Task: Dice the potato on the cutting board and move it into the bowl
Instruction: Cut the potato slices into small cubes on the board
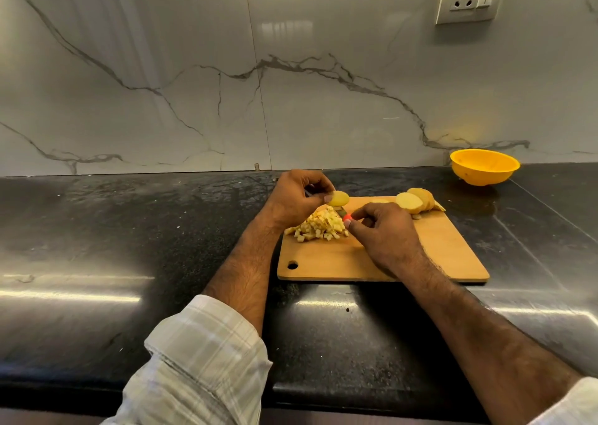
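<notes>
my hands over a cutting board (pixel 420 262), no writing readable.
my left hand (pixel 296 199) pinches a potato slice (pixel 338 198); my right hand (pixel 385 235) curls round something small and red, unclear what; diced potato (pixel 320 225) between them, sliced potato (pixel 417 202) at two o'clock, bowl (pixel 484 167) beyond.

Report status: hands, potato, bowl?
Left hand pinching potato slice; right hand on knife, mostly hidden. Diced pile on board. Bowl empty.

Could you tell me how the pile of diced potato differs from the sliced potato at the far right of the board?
The diced pile is small cubes heaped near the left hand; the sliced potato is larger round slices leaning together, untouched. Both lie on the cutting board, neither in the bowl.
</notes>
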### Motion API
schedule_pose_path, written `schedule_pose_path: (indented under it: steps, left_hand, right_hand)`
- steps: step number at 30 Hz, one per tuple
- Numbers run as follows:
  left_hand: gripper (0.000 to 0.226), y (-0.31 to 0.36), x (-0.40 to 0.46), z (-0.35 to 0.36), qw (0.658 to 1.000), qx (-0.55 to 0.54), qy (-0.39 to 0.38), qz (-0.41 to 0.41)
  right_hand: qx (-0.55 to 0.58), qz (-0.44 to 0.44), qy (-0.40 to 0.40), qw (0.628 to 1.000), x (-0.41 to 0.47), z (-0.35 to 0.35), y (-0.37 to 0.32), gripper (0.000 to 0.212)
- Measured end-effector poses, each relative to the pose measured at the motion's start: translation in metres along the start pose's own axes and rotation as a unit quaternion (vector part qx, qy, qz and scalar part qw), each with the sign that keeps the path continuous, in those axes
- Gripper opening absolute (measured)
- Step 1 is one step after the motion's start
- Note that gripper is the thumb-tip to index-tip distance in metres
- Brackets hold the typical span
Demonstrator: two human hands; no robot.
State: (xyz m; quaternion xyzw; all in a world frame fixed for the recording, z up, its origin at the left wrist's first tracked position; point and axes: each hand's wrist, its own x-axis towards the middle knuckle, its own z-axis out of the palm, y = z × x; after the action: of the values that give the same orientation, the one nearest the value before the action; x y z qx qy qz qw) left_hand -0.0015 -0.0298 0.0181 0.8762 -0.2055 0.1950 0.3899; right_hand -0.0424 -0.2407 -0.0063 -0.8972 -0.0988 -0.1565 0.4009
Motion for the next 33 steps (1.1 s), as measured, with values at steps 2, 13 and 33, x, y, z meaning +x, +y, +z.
schedule_pose_path:
  steps: [2,13,33]
  left_hand:
    - [0.009,-0.001,0.0,-0.003,1.0,0.014,-0.012,-0.002]
    - [0.013,-0.003,0.0,-0.015,0.994,0.099,-0.015,-0.038]
    - [0.016,0.035,-0.004,0.042,0.974,0.142,-0.162,-0.071]
  right_hand:
    - [0.002,0.003,0.0,1.0,0.001,0.001,0.001,0.032]
    - [0.044,0.035,0.02,0.998,0.005,-0.004,0.003,0.029]
    - [-0.255,0.072,-0.135,0.955,-0.032,-0.069,-0.005,0.017]
